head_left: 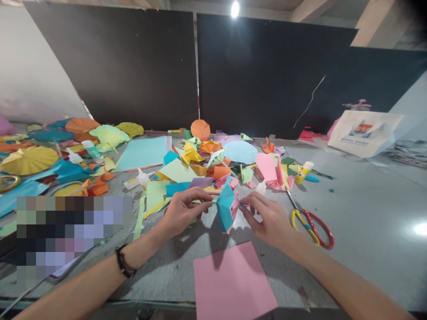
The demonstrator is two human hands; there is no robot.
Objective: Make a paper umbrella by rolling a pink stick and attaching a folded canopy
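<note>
A folded paper flower [226, 205], blue on the outside and pink inside, is held up on its side over the table. My left hand [187, 210] pinches the thin pale-green stick that enters its blue side. On the pink side, my right hand [267, 218] closes its fingertips on a small blue piece at the flower's middle; its full shape is hidden. Below the hands, a pink paper sheet [235, 280] lies flat at the table's front edge. Scissors [308, 227] with red and yellow handles rest right of my right hand.
Paper scraps and folded pieces [191, 155] crowd the table behind the hands. A glue stick [304, 172], a white glue bottle [143, 178] and a stack of coloured sheets [145, 151] lie among them. A white bag [365, 133] stands back right; paper fans [28, 161] lie left.
</note>
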